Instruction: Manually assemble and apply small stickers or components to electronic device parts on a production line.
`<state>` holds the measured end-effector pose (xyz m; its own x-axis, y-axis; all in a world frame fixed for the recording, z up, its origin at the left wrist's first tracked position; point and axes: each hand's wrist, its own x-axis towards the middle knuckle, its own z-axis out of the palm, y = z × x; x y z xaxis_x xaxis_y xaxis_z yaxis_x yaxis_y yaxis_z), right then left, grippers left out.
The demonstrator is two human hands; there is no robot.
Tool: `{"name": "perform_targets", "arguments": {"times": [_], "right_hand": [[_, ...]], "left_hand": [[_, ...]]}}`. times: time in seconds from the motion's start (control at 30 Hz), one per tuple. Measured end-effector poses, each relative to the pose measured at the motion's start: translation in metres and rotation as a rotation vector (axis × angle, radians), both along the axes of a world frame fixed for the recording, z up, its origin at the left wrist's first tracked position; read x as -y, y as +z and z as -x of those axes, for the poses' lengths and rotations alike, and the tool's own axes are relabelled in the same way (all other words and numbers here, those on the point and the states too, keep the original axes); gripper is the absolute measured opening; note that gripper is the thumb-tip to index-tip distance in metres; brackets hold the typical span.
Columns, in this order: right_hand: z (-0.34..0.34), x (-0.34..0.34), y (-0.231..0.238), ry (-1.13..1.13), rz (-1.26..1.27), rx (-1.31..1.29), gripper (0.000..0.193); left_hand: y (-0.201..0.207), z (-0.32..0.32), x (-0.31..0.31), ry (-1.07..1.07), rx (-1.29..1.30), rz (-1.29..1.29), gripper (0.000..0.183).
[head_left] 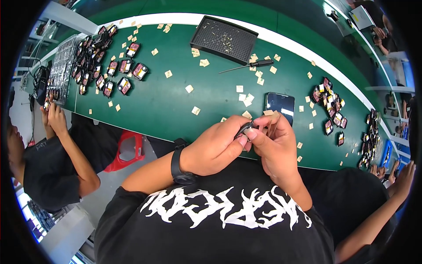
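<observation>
Both my hands meet in front of my chest, over the near edge of the green table (pixel 162 105). Between the fingers of my left hand (pixel 211 147) is a small black device (pixel 245 128) with a curved casing, mostly covered by the fingers. My right hand (pixel 280 149) closes its thumb and fingertips against the device's right side. A beige paper square (pixel 271 113) shows at the right fingertips; whether they hold it I cannot tell. Just beyond them lies a black phone (pixel 281 103). My left wrist wears a black watch (pixel 178 165).
A black perforated tray (pixel 248 37) with small brass-coloured pieces stands at the back, a screwdriver (pixel 261 63) before it. Small black devices lie in groups left (pixel 125 66) and right (pixel 329 99), among scattered paper squares (pixel 189 89). Other people's arms (pixel 72 145) show at both sides.
</observation>
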<state>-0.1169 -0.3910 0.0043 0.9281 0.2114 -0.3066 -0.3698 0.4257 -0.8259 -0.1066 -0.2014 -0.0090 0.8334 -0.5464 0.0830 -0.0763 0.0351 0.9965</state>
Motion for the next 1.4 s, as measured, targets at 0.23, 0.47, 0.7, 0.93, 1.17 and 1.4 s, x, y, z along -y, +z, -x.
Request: {"name": "perform_targets", "arguments": {"times": [0.23, 0.47, 0.7, 0.93, 1.17, 1.4], "right_hand": [[0.002, 0.002, 0.009, 0.034, 0.215, 0.051, 0.019], [-0.002, 0.008, 0.007, 0.206, 0.378, 0.011, 0.014], [0.003, 0.007, 0.009, 0.306, 0.621, 0.109, 0.013], [0.004, 0.008, 0.014, 0.414, 0.853, 0.249, 0.018], [0.003, 0.01, 0.023, 0.309, 0.993, 0.53, 0.03], [0.006, 0.014, 0.019, 0.335, 1.102, 0.861, 0.034]], "left_hand": [[-0.001, 0.003, -0.002, 0.029, -0.29, 0.051, 0.032], [-0.007, 0.002, -0.009, -0.033, -0.156, 0.01, 0.023], [0.001, -0.005, -0.018, -0.143, -0.094, -0.156, 0.022], [-0.003, -0.005, -0.025, -0.188, -0.312, -0.125, 0.018], [0.016, -0.008, -0.025, -0.21, -0.444, -0.09, 0.018], [0.02, -0.013, -0.026, -0.331, -0.392, -0.165, 0.023]]}}
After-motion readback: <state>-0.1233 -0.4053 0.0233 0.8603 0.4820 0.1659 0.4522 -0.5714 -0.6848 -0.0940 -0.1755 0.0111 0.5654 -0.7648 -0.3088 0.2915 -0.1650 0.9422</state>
